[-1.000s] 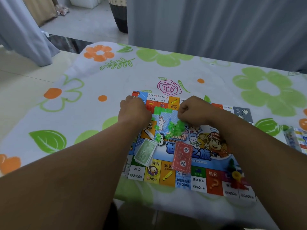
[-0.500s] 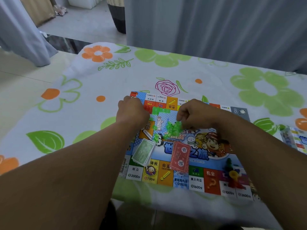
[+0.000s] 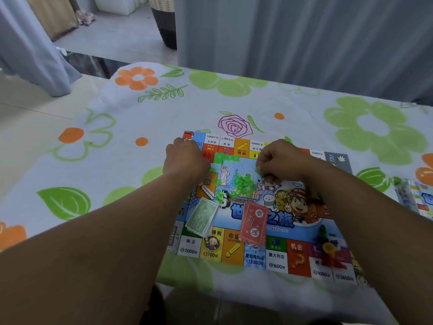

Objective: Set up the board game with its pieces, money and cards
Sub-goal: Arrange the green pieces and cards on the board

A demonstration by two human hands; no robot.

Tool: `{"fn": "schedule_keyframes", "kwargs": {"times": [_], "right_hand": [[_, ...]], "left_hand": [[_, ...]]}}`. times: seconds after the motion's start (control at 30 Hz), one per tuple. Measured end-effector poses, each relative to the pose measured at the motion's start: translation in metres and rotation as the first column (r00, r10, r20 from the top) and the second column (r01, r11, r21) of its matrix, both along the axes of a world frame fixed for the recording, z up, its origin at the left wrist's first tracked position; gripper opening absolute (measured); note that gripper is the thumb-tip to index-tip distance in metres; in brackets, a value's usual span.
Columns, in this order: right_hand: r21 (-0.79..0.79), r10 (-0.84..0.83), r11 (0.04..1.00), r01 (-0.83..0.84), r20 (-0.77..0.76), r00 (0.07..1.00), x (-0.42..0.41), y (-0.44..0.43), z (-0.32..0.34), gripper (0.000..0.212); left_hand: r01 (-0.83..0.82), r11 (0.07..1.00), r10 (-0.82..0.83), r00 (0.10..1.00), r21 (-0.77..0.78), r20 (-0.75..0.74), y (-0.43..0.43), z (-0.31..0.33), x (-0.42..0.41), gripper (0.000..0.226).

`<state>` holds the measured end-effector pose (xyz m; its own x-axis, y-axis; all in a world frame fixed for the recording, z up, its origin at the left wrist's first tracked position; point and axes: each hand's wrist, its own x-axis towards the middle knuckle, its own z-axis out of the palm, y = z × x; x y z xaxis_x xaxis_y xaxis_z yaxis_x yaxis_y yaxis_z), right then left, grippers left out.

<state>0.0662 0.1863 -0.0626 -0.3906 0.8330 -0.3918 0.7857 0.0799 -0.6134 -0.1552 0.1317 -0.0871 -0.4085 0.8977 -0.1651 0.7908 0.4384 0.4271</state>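
Lying on the table (image 3: 304, 109), the board (image 3: 277, 255) is strewn with green houses (image 3: 243, 181); one is pinched in the grip of the right hand (image 3: 282, 160), while the curled grip of the left hand (image 3: 185, 160) cannot be judged.

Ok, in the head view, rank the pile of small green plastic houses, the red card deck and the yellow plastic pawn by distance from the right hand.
1. Pile of small green plastic houses, just left of the right hand, on the printed game board.
2. Red card deck, nearer the person, board centre.
3. Yellow plastic pawn, by the board's near right corner.
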Motion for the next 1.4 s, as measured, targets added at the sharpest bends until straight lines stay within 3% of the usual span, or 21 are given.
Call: {"fn": "schedule_keyframes", "kwargs": {"times": [0.13, 0.3, 0.4, 0.6, 0.8, 1.4], "right_hand": [[0.076, -0.051, 0.996, 0.049, 0.033, 0.998, 0.0, 0.004, -0.002, 0.01], [0.162, 0.116, 0.978, -0.129, 0.086, 0.99, 0.001, 0.003, 0.001, 0.029], [0.182, 0.151, 0.968, -0.174, 0.135, 0.979, 0.0, 0.001, -0.003, 0.028], [0.232, 0.077, 0.969, -0.086, 0.045, 0.996, -0.013, 0.001, -0.006, 0.006], [0.306, 0.049, 0.95, -0.069, 0.071, 0.996, -0.036, -0.003, -0.011, 0.009], [0.323, 0.046, 0.944, -0.063, 0.061, 0.997, -0.038, -0.004, -0.012, 0.017]], "left_hand": [[-0.001, 1.0, 0.001, 1.0, 0.002, 0.002, 0.0, 0.0, -0.001, 0.043], [-0.005, 1.0, 0.005, 1.0, 0.001, 0.007, 0.001, -0.001, -0.001, 0.044], [-0.008, 1.0, 0.008, 1.0, 0.005, 0.011, 0.0, -0.001, 0.0, 0.044], [-0.004, 1.0, 0.004, 1.0, 0.005, 0.013, 0.0, -0.001, -0.001, 0.043], [-0.004, 1.0, 0.004, 1.0, 0.002, 0.022, -0.001, 0.0, -0.001, 0.044], [-0.001, 1.0, 0.001, 1.0, 0.007, 0.018, -0.001, 0.001, -0.001, 0.041]]}}
